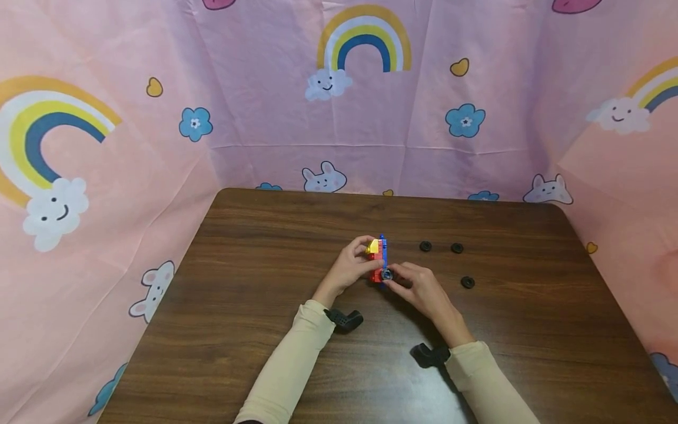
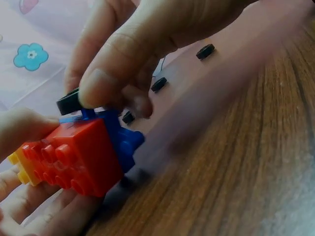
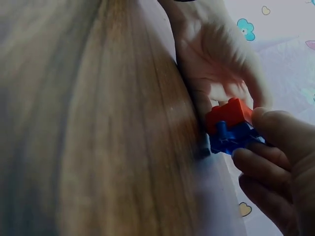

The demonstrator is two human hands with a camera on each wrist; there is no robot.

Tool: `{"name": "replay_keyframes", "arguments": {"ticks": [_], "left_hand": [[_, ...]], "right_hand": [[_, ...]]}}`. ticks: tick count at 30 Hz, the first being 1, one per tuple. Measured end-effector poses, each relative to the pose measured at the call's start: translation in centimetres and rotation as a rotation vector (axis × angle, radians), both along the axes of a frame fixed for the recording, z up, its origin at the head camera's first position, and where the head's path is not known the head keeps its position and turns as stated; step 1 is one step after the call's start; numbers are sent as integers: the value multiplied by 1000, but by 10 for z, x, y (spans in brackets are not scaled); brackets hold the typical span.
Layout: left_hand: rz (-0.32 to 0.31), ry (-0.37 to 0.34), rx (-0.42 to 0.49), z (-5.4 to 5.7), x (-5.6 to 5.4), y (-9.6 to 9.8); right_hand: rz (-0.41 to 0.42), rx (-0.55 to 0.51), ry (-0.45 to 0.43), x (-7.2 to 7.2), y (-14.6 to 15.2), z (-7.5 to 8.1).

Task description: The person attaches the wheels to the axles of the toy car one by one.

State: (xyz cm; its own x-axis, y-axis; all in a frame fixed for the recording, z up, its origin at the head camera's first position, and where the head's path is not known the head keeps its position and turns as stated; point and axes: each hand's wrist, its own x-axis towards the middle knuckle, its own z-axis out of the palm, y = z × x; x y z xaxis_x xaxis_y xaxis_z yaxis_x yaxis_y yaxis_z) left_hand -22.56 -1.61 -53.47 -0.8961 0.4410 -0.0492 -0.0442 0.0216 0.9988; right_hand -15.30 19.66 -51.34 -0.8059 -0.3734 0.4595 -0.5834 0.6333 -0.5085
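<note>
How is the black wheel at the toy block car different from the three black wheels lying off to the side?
The wheel at the block car is pinched by the right hand and sits against the car, raised off the table. The three loose wheels lie flat on the table, untouched, apart from each other. All four look small, round and black.

Pink rainbow-print cloth (image 1: 371,118) behind the brown wooden table (image 1: 265,247).

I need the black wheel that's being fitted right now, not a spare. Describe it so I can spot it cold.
Start at the brown wooden table and go to its middle, where the left hand holds a red, blue and yellow brick model. The wheel sits at the model's near end, pinched by the right hand. Unlike the three loose wheels lying to the right, it is off the table.
</note>
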Motion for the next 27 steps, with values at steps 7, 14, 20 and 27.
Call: {"name": "replay_keyframes", "arguments": {"ticks": [7, 14, 20, 27], "left_hand": [[23, -49, 73, 1, 0, -2], [33, -78, 97, 4, 3, -1], [30, -78, 76, 4, 3, 0], [79, -84, 58, 4, 6, -2]], "right_hand": [[-2, -28, 10, -2, -3, -3], [-5, -28, 81, 2, -8, -5], [-55, -2, 175, 6, -15, -7], [-141, 46, 203, 9, -24, -5]]}}
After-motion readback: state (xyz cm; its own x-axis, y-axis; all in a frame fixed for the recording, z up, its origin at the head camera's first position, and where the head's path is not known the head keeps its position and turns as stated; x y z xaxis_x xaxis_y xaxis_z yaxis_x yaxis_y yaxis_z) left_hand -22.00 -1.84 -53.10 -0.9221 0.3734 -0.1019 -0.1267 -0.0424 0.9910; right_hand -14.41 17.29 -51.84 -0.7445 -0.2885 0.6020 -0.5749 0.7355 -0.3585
